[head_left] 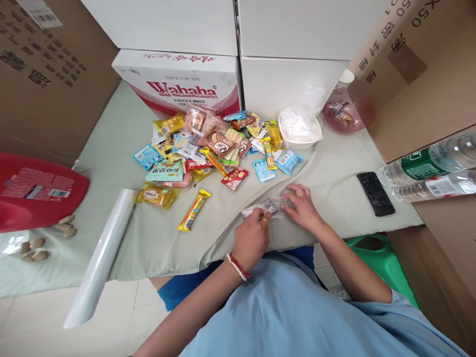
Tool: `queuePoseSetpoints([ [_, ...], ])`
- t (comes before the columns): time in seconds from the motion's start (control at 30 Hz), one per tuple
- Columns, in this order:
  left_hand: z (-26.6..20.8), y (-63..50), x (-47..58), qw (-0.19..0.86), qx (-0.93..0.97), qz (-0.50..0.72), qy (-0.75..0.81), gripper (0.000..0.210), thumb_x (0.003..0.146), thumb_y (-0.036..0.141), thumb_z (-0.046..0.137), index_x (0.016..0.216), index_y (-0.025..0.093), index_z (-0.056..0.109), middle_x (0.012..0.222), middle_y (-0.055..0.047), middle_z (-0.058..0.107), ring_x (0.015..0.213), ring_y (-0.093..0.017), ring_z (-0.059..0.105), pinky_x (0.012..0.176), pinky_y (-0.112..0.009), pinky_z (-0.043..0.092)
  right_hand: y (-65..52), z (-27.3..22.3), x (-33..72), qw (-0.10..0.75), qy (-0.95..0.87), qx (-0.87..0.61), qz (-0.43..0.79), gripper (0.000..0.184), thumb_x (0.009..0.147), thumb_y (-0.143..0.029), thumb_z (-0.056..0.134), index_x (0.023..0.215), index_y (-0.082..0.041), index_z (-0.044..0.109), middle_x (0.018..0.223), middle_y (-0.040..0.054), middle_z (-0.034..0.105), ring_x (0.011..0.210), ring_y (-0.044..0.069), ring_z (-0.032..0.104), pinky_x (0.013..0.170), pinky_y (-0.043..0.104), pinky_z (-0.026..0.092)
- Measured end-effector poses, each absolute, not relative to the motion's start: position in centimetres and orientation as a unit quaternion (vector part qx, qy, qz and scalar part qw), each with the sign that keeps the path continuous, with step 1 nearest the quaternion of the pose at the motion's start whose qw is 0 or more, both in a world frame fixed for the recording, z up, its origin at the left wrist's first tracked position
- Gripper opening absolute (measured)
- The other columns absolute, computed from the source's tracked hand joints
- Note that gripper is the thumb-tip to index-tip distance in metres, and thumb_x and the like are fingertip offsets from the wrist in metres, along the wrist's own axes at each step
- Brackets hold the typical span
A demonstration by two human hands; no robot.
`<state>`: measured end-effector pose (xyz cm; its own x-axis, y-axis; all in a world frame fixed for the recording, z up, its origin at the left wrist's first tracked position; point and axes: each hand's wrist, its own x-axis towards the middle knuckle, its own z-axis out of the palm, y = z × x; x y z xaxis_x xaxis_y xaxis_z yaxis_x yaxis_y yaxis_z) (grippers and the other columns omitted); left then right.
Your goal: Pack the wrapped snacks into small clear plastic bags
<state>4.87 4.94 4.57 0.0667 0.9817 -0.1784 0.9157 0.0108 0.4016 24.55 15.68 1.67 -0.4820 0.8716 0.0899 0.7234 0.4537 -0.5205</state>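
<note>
My left hand (253, 235), with a red and white bead bracelet at the wrist, presses its closed fingers on a small silver-and-dark snack packet (272, 205) at the table's front edge. Clear plastic wrap (285, 202) surrounds the packet's right end. There, the curved thumb and fingers of my right hand (303, 206) hold the wrap. A yellow snack bar (194, 210) lies alone to the left. Behind my hands, a blue packet (289, 161) and a red packet (235, 177) sit at the front of a heap of wrapped snacks (219, 141).
Behind the heap stand a Wahaha carton (178, 82) and a white bowl (300, 141) with clear plastic. A pink bowl (349, 111), black phone (375, 193) and plastic bottles (427, 166) are right. A film roll (102, 258) overhangs the front edge at left, near walnuts (37, 243) and a red container (40, 193).
</note>
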Motion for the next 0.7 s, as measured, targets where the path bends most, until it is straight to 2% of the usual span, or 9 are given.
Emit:
queuePoseSetpoints([
  [0.07, 5.0, 5.1, 4.9, 0.199, 0.703, 0.043, 0.682, 0.04, 0.106, 0.02, 0.04, 0.132, 0.026, 0.068, 0.124, -0.008, 0.066, 0.095, -0.021, 0.066, 0.061, -0.029, 0.04, 15.9, 2.0, 24.6, 0.187, -0.822, -0.467, 0.265, 0.008, 0.092, -0.027, 0.066, 0.096, -0.02, 0.069, 0.126, 0.0141, 0.065, 0.128, 0.033, 0.053, 0.11, 0.049, 0.045],
  [0.13, 5.2, 5.3, 5.0, 0.189, 0.706, 0.026, 0.683, 0.04, 0.107, 0.021, 0.038, 0.132, 0.028, 0.068, 0.121, -0.007, 0.067, 0.094, -0.02, 0.066, 0.06, -0.029, 0.039, 15.5, 3.1, 24.0, 0.201, -0.798, -0.466, 0.325, 0.009, 0.097, -0.03, 0.061, 0.093, -0.022, 0.063, 0.104, 0.0077, 0.068, 0.101, 0.025, 0.063, 0.092, 0.039, 0.052],
  [0.2, 5.2, 5.5, 5.1, 0.179, 0.71, 0.022, 0.681, 0.04, 0.107, 0.021, 0.036, 0.129, 0.026, 0.069, 0.117, -0.008, 0.067, 0.094, -0.022, 0.066, 0.06, -0.03, 0.041, 14.8, 4.1, 22.5, 0.2, -0.787, -0.451, 0.371, 0.01, 0.099, -0.031, 0.059, 0.093, -0.023, 0.06, 0.086, 0.0013, 0.065, 0.079, 0.019, 0.06, 0.077, 0.032, 0.049],
  [0.23, 5.0, 5.5, 5.2, 0.178, 0.71, 0.02, 0.681, 0.039, 0.106, 0.02, 0.037, 0.124, 0.024, 0.071, 0.116, -0.009, 0.067, 0.094, -0.023, 0.067, 0.061, -0.031, 0.043, 14.4, 4.4, 21.5, 0.197, -0.792, -0.432, 0.383, 0.01, 0.099, -0.03, 0.059, 0.091, -0.024, 0.059, 0.082, 0.0, 0.063, 0.076, 0.018, 0.058, 0.074, 0.03, 0.047],
  [0.37, 4.3, 4.7, 4.3, 0.214, 0.707, 0.068, 0.67, 0.03, 0.098, 0.015, 0.045, 0.105, 0.015, 0.074, 0.119, -0.015, 0.067, 0.094, -0.024, 0.07, 0.071, -0.034, 0.054, 13.8, 3.8, 17.9, 0.178, -0.825, -0.358, 0.399, 0.014, 0.099, -0.016, 0.054, 0.086, -0.022, 0.058, 0.086, 0.002, 0.062, 0.082, 0.018, 0.058, 0.075, 0.029, 0.044],
  [0.47, 3.6, 3.5, 2.5, 0.221, 0.688, 0.24, 0.649, 0.032, 0.097, 0.012, 0.046, 0.117, 0.019, 0.07, 0.124, -0.012, 0.069, 0.107, -0.022, 0.07, 0.091, -0.035, 0.057, 13.7, 2.6, 17.1, 0.173, -0.831, -0.354, 0.393, 0.016, 0.102, -0.018, 0.051, 0.089, -0.021, 0.06, 0.087, 0.0035, 0.06, 0.084, 0.019, 0.058, 0.076, 0.031, 0.045],
  [0.53, 3.1, 3.1, 1.4, 0.177, 0.616, 0.313, 0.701, 0.028, 0.1, 0.021, 0.05, 0.124, 0.019, 0.066, 0.124, -0.011, 0.069, 0.112, -0.023, 0.068, 0.095, -0.037, 0.057, 13.5, 2.1, 17.3, 0.18, -0.836, -0.351, 0.381, 0.017, 0.104, -0.021, 0.049, 0.094, -0.021, 0.062, 0.09, 0.0047, 0.061, 0.085, 0.02, 0.058, 0.077, 0.032, 0.046],
  [0.63, 2.1, 3.4, 0.7, 0.143, 0.539, 0.264, 0.787, 0.033, 0.099, 0.039, 0.061, 0.12, 0.015, 0.068, 0.114, -0.013, 0.068, 0.105, -0.029, 0.067, 0.086, -0.042, 0.058, 12.9, 2.0, 17.7, 0.193, -0.838, -0.354, 0.368, 0.017, 0.105, -0.022, 0.047, 0.099, -0.021, 0.064, 0.094, 0.0066, 0.063, 0.088, 0.021, 0.06, 0.079, 0.033, 0.049],
  [0.7, 1.6, 4.0, 0.8, 0.154, 0.561, 0.229, 0.781, 0.03, 0.099, 0.039, 0.06, 0.114, 0.015, 0.071, 0.106, -0.012, 0.068, 0.102, -0.031, 0.064, 0.088, -0.044, 0.056, 12.4, 2.1, 17.9, 0.205, -0.832, -0.361, 0.367, 0.017, 0.105, -0.022, 0.047, 0.102, -0.021, 0.064, 0.098, 0.0079, 0.065, 0.092, 0.022, 0.062, 0.082, 0.035, 0.051],
])
